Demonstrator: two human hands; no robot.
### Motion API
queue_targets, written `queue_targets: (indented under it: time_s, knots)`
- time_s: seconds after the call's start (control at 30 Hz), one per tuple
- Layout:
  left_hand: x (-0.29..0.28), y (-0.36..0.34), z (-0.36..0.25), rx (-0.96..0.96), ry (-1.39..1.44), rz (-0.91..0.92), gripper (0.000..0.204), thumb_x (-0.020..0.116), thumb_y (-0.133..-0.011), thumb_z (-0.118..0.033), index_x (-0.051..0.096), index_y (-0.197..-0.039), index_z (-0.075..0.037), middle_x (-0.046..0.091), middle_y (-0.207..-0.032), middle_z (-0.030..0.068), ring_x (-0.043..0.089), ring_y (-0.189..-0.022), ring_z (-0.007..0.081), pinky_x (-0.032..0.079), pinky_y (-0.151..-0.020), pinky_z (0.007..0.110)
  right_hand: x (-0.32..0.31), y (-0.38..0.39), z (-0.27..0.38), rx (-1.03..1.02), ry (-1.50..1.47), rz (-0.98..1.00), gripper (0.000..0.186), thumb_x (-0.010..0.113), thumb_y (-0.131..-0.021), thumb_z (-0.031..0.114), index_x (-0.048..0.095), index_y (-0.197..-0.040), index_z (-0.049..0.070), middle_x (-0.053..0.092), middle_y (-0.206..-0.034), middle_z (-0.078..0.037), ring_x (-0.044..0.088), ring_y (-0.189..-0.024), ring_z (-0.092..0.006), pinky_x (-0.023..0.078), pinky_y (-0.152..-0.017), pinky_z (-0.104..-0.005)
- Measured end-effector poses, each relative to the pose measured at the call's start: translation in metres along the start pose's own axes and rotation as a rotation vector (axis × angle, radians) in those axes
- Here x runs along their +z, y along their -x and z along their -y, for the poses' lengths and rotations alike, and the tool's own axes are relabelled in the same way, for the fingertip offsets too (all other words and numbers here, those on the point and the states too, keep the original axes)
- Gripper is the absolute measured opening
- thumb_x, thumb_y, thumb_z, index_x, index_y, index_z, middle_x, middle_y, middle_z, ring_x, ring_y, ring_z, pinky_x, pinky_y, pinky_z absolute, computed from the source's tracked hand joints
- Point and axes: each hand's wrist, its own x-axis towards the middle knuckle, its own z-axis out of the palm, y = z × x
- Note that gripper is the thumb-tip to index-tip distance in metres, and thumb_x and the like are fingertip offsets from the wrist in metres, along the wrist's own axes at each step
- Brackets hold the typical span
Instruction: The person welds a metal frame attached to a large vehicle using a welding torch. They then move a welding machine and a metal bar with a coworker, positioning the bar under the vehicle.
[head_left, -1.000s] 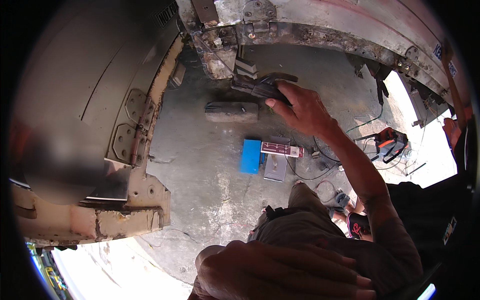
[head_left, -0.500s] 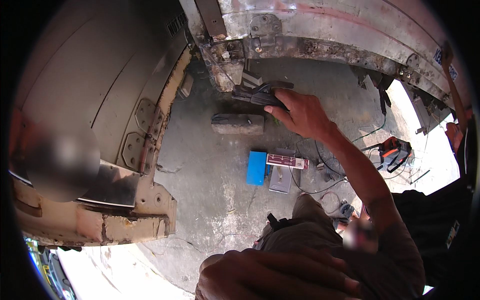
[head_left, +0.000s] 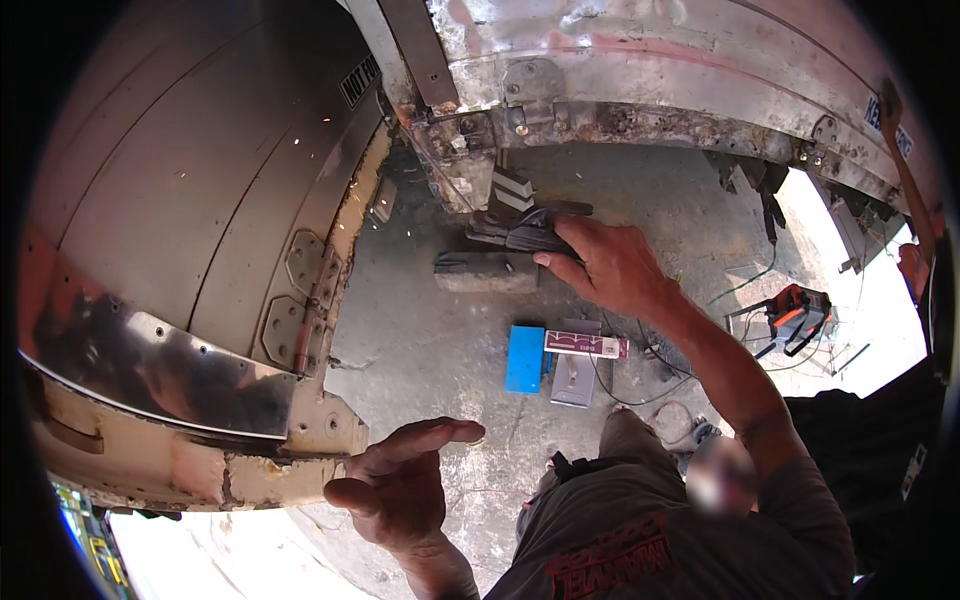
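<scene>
A head-worn fisheye camera looks down past the wearer's shirt toward a concrete floor. Left hand and right hand appear nearer the lens.

Right hand grips a black clamp-like holder at 1 o'clock — left hand hovers at 7 — blue box at 5.

On the stained grey concrete floor, a flat, bright-blue rectangular box lies just left of a slim white-and-maroon cardboard carton, which rests crosswise over the upper part of a flat, grey rectangular box. Farther up and to the left of these boxes lies a long, rough, grey block with a darkened upper face, set roughly level across the view. Well off to the right, a boxy orange-and-black machine stands on the brighter, sunlit ground.
</scene>
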Motion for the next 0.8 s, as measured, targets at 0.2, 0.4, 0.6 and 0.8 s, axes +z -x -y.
queue_targets:
  time_s: [0.2,0.4,0.6,0.8]
  knots:
    - [-0.019,-0.001,-0.025,0.113,-0.294,-0.108,0.093,0.022,-0.106,-0.072,0.074,-0.114,0.005,0.076,-0.103,0.0236,0.071,-0.101,0.0383,0.05,-0.097,0.051,0.004,-0.006,-0.006,0.018,0.003,0.004,0.041,0.066,-0.101,0.043,0.064,-0.112,0.003,0.07,-0.095,-0.018,0.069,-0.08,-0.0409,0.054,-0.067,-0.0508]
    - [-0.04,0.009,-0.036,0.108,-0.399,-0.112,0.083,0.025,-0.109,-0.065,0.07,-0.119,0.004,0.074,-0.109,0.0225,0.07,-0.103,0.0375,0.049,-0.099,0.051,0.007,-0.002,-0.019,-0.022,0.029,-0.067,0.039,0.067,-0.101,0.043,0.063,-0.107,0.004,0.071,-0.091,-0.016,0.07,-0.077,-0.0378,0.055,-0.064,-0.0492]
    - [-0.051,0.022,-0.033,0.063,-0.402,-0.172,0.081,0.028,-0.11,-0.064,0.07,-0.117,0.004,0.074,-0.108,0.0228,0.069,-0.104,0.0374,0.048,-0.099,0.05,0.006,0.001,-0.019,-0.042,0.03,-0.098,0.039,0.067,-0.101,0.042,0.063,-0.104,0.004,0.071,-0.088,-0.016,0.07,-0.075,-0.036,0.055,-0.063,-0.0484]
    - [-0.052,0.021,-0.028,0.018,-0.424,-0.192,0.082,0.031,-0.108,-0.066,0.07,-0.116,0.006,0.075,-0.105,0.023,0.07,-0.101,0.037,0.048,-0.099,0.049,0.007,0.002,-0.022,-0.05,0.021,-0.104,0.039,0.067,-0.101,0.042,0.063,-0.105,0.004,0.071,-0.087,-0.016,0.07,-0.073,-0.036,0.055,-0.062,-0.048]
